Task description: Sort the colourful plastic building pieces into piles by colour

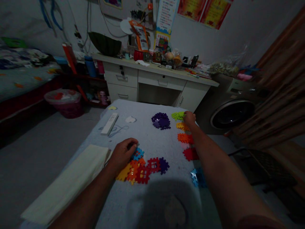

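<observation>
My left hand [124, 153] is curled, thumb and forefinger close together at the edge of a blue notched plastic tile [138, 154]. That tile adjoins a joined group of interlocking tiles: a yellow tile [124, 172], orange tiles [133, 168], red tiles [143, 175] and a purple tile [164, 165] at the right end. Across the table, my right hand [190, 117] reaches to the pile of yellow-green tiles [177, 115], its fingers bent down and pinched on a tile there. Its fingertips are partly hidden.
Purple tiles [161, 121] form a round pile. Yellow-orange [182, 126], orange [184, 138], red [190, 154] and blue tiles [197, 177] line the right side. A long white box [110, 124] and folded cloth [69, 181] lie left. Beyond stand a desk [122, 79] and washing machine [228, 108].
</observation>
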Action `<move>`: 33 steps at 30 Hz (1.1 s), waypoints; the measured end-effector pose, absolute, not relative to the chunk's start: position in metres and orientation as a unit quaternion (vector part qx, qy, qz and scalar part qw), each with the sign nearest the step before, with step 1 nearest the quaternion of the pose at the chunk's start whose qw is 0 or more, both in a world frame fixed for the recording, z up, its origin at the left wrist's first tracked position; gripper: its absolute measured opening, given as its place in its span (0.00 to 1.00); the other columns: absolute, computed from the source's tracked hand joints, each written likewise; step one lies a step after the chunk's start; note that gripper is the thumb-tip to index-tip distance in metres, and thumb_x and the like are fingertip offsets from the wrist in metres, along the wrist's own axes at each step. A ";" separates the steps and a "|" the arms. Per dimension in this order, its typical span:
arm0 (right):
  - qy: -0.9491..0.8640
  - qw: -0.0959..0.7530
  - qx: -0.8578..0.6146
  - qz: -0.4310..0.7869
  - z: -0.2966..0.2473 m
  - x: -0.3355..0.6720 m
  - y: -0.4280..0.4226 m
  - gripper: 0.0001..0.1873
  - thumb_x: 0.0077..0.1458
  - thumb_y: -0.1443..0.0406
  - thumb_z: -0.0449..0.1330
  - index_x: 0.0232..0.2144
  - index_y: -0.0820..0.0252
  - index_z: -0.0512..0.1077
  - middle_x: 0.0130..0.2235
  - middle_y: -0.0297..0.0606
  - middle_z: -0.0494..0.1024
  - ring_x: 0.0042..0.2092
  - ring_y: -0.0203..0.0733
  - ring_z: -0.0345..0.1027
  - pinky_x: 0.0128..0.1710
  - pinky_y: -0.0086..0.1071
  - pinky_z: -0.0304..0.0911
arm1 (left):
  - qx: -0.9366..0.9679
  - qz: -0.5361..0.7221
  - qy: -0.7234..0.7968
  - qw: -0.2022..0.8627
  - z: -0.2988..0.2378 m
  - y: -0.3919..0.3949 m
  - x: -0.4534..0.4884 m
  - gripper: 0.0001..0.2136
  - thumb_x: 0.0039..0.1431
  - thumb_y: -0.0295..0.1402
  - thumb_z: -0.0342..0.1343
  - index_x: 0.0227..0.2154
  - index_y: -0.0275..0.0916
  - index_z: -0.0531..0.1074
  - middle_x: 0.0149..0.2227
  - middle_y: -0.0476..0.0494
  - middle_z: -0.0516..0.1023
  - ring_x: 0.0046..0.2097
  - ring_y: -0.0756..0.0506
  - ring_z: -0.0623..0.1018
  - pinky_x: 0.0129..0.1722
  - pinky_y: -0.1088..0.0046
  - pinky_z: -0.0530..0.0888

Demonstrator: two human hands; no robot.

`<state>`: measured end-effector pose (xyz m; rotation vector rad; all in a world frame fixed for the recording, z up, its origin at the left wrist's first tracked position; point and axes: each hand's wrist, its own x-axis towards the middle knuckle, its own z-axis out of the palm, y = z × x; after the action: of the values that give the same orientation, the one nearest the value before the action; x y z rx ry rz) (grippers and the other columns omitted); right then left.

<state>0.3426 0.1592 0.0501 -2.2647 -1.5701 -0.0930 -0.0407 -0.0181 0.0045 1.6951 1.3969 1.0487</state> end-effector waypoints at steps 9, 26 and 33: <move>-0.698 0.244 -0.672 0.045 0.083 0.297 0.087 0.14 0.53 0.70 0.58 0.43 0.62 0.74 0.47 0.45 0.76 0.47 0.44 0.68 0.50 0.37 0.62 | 0.671 0.396 0.534 0.330 0.006 -0.019 -0.041 0.11 0.57 0.40 0.53 0.36 0.41 0.75 0.32 0.47 0.78 0.34 0.45 0.77 0.35 0.70 0.71; -0.806 0.048 -0.540 0.239 0.055 0.225 -0.071 0.26 0.44 0.65 0.69 0.46 0.61 0.69 0.46 0.42 0.69 0.47 0.45 0.64 0.47 0.36 0.60 | 0.690 0.389 0.530 0.302 0.003 -0.018 -0.041 0.12 0.57 0.38 0.51 0.37 0.39 0.76 0.30 0.48 0.77 0.32 0.47 0.75 0.33 0.72 0.70; -0.761 0.136 -0.561 0.296 0.050 0.230 -0.071 0.14 0.46 0.74 0.60 0.38 0.60 0.68 0.35 0.32 0.69 0.36 0.36 0.62 0.36 0.29 0.56 | 0.697 0.387 0.525 0.297 0.001 -0.017 -0.041 0.12 0.57 0.38 0.51 0.38 0.39 0.75 0.31 0.48 0.77 0.33 0.46 0.76 0.34 0.71 0.70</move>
<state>0.2303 -0.0710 0.0502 -1.6247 -2.2024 0.8570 -0.0412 -0.0170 0.0008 1.8532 1.3957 1.0291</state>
